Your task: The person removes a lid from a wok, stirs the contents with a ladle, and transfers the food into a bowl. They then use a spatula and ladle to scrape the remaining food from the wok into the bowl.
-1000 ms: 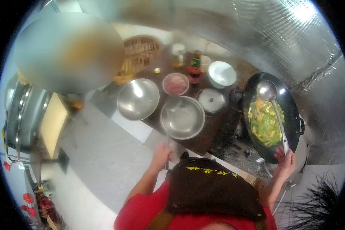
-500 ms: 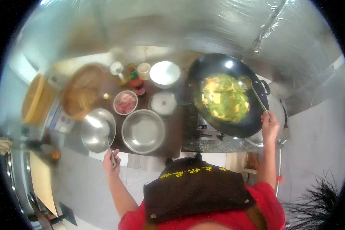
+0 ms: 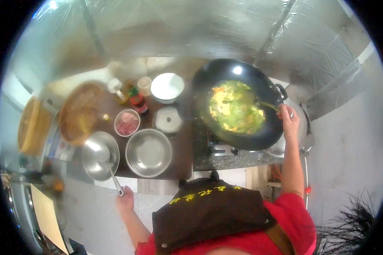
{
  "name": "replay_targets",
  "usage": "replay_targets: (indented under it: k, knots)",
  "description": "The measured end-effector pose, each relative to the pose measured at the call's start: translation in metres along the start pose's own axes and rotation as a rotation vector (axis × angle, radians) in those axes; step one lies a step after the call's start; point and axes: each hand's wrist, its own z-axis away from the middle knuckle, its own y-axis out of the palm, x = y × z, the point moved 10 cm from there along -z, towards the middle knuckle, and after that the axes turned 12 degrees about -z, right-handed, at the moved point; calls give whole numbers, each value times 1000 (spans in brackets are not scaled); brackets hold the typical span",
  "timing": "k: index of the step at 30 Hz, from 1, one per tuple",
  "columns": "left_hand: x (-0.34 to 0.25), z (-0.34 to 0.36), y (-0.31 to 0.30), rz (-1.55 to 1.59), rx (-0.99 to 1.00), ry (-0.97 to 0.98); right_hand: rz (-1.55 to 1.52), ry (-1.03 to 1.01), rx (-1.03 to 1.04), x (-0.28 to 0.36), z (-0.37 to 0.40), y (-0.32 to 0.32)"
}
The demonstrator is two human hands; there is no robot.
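My right hand (image 3: 288,118), closed, grips the handle of a ladle (image 3: 266,104). Its head dips among the green and yellow pieces of food (image 3: 237,108) in a large black wok (image 3: 206,80), and some of it is hidden there. On the left, the fingers of my left hand (image 3: 125,199) close at the handle end of a metal ladle (image 3: 114,176). That ladle's head rests inside a steel bowl (image 3: 88,163). Beside it stands a second steel bowl (image 3: 149,152) with nothing in it, and behind is a small bowl of raw pinkish meat (image 3: 127,123).
A white bowl (image 3: 167,87), a lidded container (image 3: 168,120), a red-labelled bottle (image 3: 138,102) and a round wooden board (image 3: 68,123) share the dark counter. A metal lid (image 3: 300,123) lies right of the wok. Plastic sheeting (image 3: 178,29) covers the back wall.
The right-hand ladle has moved left and deeper into the food. My left hand has shifted lower in view, with the metal ladle's handle tilted. The whole view has swung slightly right.
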Motion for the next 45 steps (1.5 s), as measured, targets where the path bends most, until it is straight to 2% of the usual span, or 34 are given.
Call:
replay_targets:
  k: [1, 4, 7, 12, 18, 22, 24, 25, 26, 29, 33, 36, 39, 40, 45]
  knots:
    - [16, 2, 3, -75, 42, -30, -39, 23, -1, -4, -2, -1]
    - [48, 44, 52, -568, 191, -30, -134, 78, -24, -16, -4, -6]
    - [58, 72, 93, -625, 125, -10, -202, 131, -95, -21, -2, -10]
    - [63, 65, 125, -657, 72, 121, -360, 297, -190, -26, 10, -12]
    - [71, 36, 133, -654, 99, 187, -352, 196, -130, 21, 29, 3]
    - [62, 33, 138, -637, 26, 193, -191, -73, 124, 76, 44, 25]
    - [57, 34, 139, -624, -10, 199, -129, -202, 178, 90, 48, 27]
    - [64, 33, 141, -609, -14, 207, -91, -267, 208, 92, 49, 26]
    - [63, 34, 141, -596, -22, 220, -146, -214, 195, 84, 45, 24]
    - [58, 32, 139, -617, -50, 288, 214, -289, 154, 58, 26, 7]
    - [52, 38, 138, -669, -139, 324, 321, -408, 134, 33, 9, -4]
    - [47, 59, 144, -675, -150, 344, 179, -88, 73, 3, 4, -11]
    - [41, 82, 152, -623, -115, 363, -70, 96, -16, -26, 7, -7]
    - [35, 94, 158, -626, -127, 379, -225, 81, -17, -35, 6, -3]
    - [-15, 133, 192, -570, -46, 540, -515, 298, -138, -71, 12, 6]
